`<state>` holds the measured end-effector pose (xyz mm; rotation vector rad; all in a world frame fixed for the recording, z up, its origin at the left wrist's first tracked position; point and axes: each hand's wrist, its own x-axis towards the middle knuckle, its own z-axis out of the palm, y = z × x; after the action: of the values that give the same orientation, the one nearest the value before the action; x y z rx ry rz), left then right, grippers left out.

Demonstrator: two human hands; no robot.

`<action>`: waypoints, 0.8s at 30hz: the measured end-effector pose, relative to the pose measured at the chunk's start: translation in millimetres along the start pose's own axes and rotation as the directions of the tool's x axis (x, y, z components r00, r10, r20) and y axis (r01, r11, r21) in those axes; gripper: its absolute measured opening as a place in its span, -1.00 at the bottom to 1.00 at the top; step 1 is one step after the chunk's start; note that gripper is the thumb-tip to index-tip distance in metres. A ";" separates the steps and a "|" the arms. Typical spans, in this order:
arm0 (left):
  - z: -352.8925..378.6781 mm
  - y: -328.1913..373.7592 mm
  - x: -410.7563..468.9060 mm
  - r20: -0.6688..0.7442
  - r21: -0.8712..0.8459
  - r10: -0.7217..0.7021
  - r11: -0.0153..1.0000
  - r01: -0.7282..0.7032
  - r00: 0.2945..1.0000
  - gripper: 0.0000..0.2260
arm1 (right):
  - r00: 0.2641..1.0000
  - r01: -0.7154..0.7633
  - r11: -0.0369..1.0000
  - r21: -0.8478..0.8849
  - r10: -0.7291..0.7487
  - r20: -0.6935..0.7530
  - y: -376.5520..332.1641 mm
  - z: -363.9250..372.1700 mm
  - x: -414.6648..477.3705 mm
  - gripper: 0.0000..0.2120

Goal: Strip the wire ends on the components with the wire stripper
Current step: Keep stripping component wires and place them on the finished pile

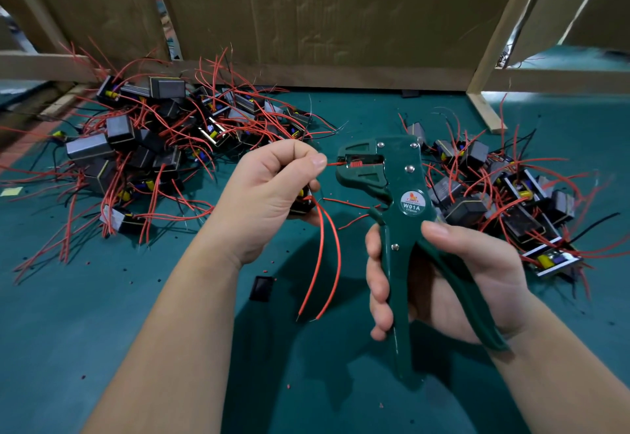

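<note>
Left hand (pixel 269 191) mid-frame pinches red wire (pixel 332 163) into green wire stripper (pixel 392 202) head; right hand (pixel 453 280) grips its handles.

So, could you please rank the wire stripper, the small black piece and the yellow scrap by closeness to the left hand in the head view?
1. Wire stripper, just right of the left hand.
2. Small black piece, below, on the mat.
3. Yellow scrap, far left edge.
</note>
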<state>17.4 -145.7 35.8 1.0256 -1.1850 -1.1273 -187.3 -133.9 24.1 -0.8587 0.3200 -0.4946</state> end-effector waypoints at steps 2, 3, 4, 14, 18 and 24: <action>0.7 -0.1 -0.1 0.004 0.003 0.002 1.000 -0.002 1.000 -0.87 | 1.000 0.007 1.000 -0.007 -0.007 0.007 -0.2 0.1 0.0 -0.61; 1.2 0.0 -0.2 0.009 0.007 0.003 1.000 -0.003 1.000 -0.88 | 1.000 0.008 1.000 -0.010 -0.008 0.006 -0.2 0.2 0.1 -0.62; 1.9 0.1 -0.4 0.013 0.010 0.003 1.000 -0.003 1.000 -0.88 | 1.000 0.006 1.000 -0.010 -0.006 0.005 -0.1 0.3 0.2 -0.62; 2.2 0.0 -0.4 0.004 -0.007 -0.003 1.000 0.003 1.000 -0.87 | 1.000 -0.001 1.000 0.007 0.001 0.010 1.0 -1.0 0.4 -0.62; 1.8 -0.2 -0.3 0.005 -0.009 -0.005 1.000 0.005 1.000 -0.85 | 1.000 0.008 1.000 -0.016 -0.008 -0.002 1.6 -0.4 -0.1 -0.63; 1.6 -1.2 -0.3 0.013 0.002 -0.005 1.000 0.005 1.000 -0.83 | 0.998 0.021 0.999 -0.040 -0.023 -0.050 2.7 1.8 -0.3 -0.60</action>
<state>15.7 -145.6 34.8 1.0242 -1.1946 -1.1384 -186.0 -131.1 23.1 -0.8902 0.3684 -0.5327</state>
